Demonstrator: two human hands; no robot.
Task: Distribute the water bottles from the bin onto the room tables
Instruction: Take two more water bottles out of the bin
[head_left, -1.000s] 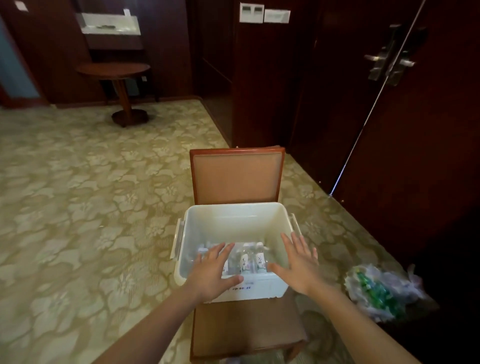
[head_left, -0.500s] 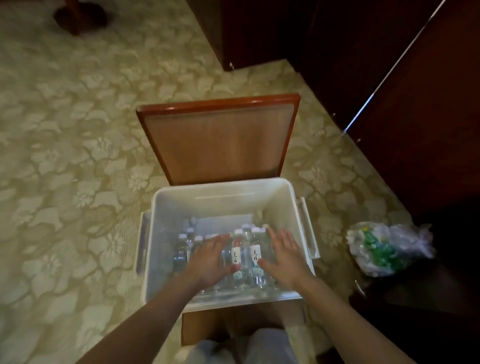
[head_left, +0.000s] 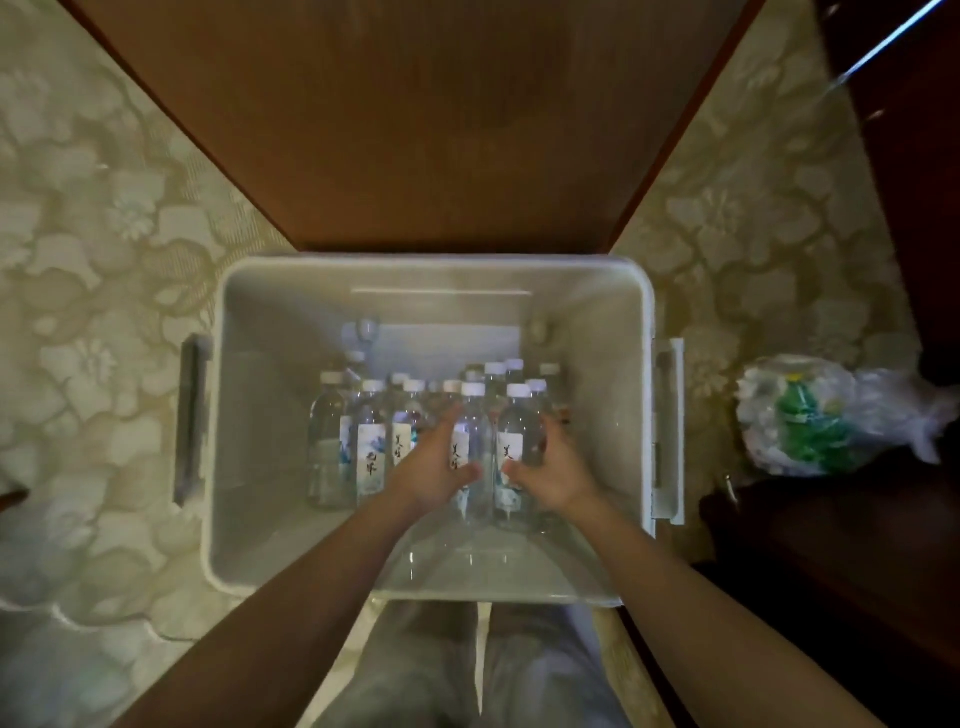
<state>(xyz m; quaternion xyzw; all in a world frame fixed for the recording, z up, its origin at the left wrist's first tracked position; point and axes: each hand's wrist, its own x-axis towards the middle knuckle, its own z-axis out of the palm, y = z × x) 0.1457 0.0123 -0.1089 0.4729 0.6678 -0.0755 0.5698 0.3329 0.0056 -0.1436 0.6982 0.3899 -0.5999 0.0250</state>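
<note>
Chair back (head_left: 415, 130) fills top of frame, white bin (head_left: 249, 441) just below it; water bottles (head_left: 371, 447) stand packed upright mid-bin. Left hand (head_left: 434, 467) and right hand (head_left: 553, 470) each curl fingers (head_left: 448, 423) and thumb round one bottle. Risk: the cluster is tight, so lifting could drag and topple the neighbours.

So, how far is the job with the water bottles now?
Done: nothing that shows; many water bottles stand in the white bin. In hand: the left hand and the right hand each curl round one of them, not yet lifted. Left: carrying all of them to the tables, which are out of view.
</note>
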